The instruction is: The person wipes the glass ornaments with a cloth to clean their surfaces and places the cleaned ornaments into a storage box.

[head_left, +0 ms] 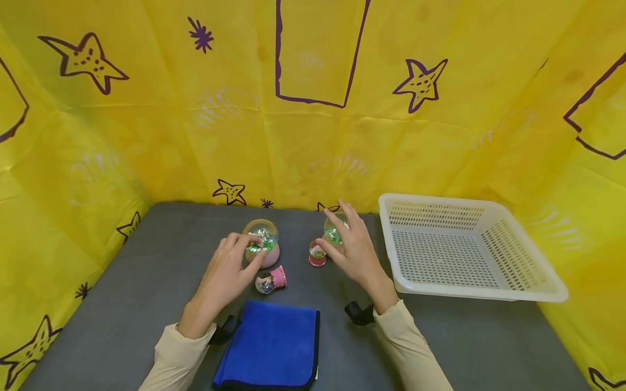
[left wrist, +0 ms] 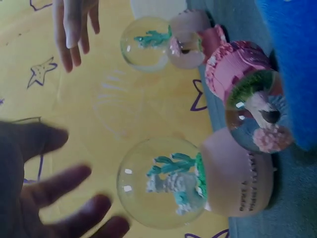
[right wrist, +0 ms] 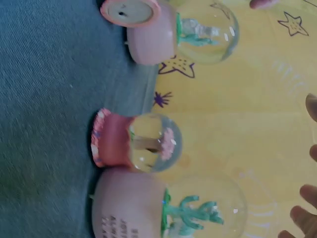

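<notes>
My left hand point(head_left: 228, 270) hovers over a large snow globe point(left wrist: 163, 183) with a pale pink base and a cactus and llama inside. Its fingers are spread and apart from the glass in the left wrist view. Just in front, a small pink snow globe point(head_left: 271, 279) lies on its side. My right hand point(head_left: 354, 247), fingers spread, is above a second large snow globe point(right wrist: 131, 203) with a cactus. Beside that one stands another small pink snow globe point(right wrist: 136, 141), upright, with a pink tree inside. Neither hand holds anything.
A folded blue cloth point(head_left: 274, 345) with black edging lies at the table's front. On the right sits a white perforated plastic basket point(head_left: 388, 239). Yellow fabric point(head_left: 303, 141) with starfish drawings hangs behind the dark grey table point(head_left: 127, 304).
</notes>
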Action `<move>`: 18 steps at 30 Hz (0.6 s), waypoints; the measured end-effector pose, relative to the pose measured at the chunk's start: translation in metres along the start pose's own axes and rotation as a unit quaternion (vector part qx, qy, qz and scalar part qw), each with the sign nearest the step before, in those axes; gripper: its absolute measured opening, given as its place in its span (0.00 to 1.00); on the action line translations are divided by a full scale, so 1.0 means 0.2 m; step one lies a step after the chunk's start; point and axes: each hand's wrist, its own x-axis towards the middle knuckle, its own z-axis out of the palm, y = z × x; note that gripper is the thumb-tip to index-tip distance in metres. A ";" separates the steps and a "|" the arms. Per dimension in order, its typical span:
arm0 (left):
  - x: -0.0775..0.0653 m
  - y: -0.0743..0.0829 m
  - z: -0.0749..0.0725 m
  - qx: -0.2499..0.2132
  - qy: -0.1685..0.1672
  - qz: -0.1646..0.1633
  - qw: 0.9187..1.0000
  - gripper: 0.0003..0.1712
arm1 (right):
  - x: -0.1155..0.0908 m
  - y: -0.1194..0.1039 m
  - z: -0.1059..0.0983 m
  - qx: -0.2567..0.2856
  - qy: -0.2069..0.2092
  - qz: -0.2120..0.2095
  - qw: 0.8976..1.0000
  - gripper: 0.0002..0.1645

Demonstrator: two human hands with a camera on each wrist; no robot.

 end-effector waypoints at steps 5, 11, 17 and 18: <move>-0.01 -0.04 0.01 -0.060 -0.124 0.035 0.990 0.14 | -0.02 -0.03 0.06 0.018 0.013 -0.026 0.999 0.34; -0.02 -0.07 0.02 -0.104 -0.234 0.045 0.966 0.15 | -0.04 -0.07 0.16 0.045 -0.036 -0.029 0.998 0.30; -0.02 -0.07 0.03 -0.108 -0.275 0.050 0.954 0.12 | -0.05 -0.11 0.25 0.086 -0.090 -0.012 0.992 0.27; -0.02 -0.06 0.02 -0.110 -0.280 0.050 0.952 0.11 | -0.05 -0.11 0.26 0.091 -0.098 -0.009 0.991 0.27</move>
